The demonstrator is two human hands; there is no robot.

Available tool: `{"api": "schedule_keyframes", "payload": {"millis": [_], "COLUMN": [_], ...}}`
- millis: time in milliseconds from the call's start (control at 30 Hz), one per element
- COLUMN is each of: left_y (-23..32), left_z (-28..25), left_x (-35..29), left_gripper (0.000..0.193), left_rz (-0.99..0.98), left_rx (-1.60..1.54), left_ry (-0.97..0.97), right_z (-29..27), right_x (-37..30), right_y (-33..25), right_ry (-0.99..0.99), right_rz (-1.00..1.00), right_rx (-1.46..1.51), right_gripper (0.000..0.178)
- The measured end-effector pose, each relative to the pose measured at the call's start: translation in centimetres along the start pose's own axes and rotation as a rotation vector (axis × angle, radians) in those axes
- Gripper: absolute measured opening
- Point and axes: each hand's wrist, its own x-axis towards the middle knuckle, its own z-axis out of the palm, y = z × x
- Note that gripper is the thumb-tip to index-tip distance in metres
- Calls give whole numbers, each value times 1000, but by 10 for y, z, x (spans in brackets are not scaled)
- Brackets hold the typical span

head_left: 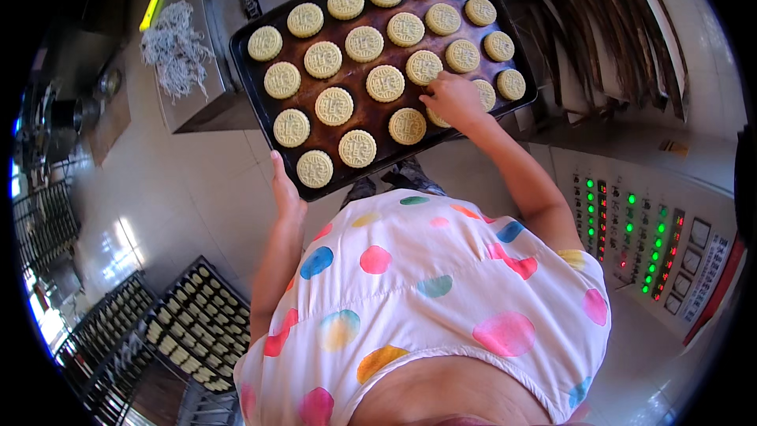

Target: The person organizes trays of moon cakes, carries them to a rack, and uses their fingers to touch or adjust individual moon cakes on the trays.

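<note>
The left hand (289, 191) touches the big tray (323, 140) at its near-left corner, seemingly to steady it. The right hand (454, 102) curls over round cakes (424, 66) on it; I can't tell either grip.

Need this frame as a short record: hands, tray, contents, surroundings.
left_hand: left hand at the near left edge of the baking tray, thumb up by the rim; fingers hidden
right_hand: right hand over the tray's near right part, among the cakes; exact contact unclear
tray: dark, rectangular, browned inside
contents: round stamped cakes, pale yellow, spaced in rows; some partly hidden by the right hand
right_side: control panel, green and red lights lit
upper_left: grey string mop
lower_left: loaded dark tray
</note>
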Motion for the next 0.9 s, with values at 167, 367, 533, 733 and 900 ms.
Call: {"api": "schedule_keyframes", "payload": {"millis": [167,367,533,733,900], "left_y": [0,-3,-8,-5,5], "left_z": [-2,-2,-11,-11,-2], "left_x": [3,3,8,5,4], "left_gripper": [60,62,65,64,52], "left_rz": [3,3,0,-59,-75], "left_rx": [-16,-4,20,-89,-198], "left_ry": [-28,-23,-12,-62,-132], "right_z": [3,-28,1,74,58], "right_x": [-9,-78,-215,-270,-139], "right_y": [-4,63,155,196,153], "right_ry": [130,159,-292,-315,330], "right_rz": [25,327,661,1200,1105], "right_rx": [248,835,935,962,1806], "right_gripper": [14,25,22,40,70]}}
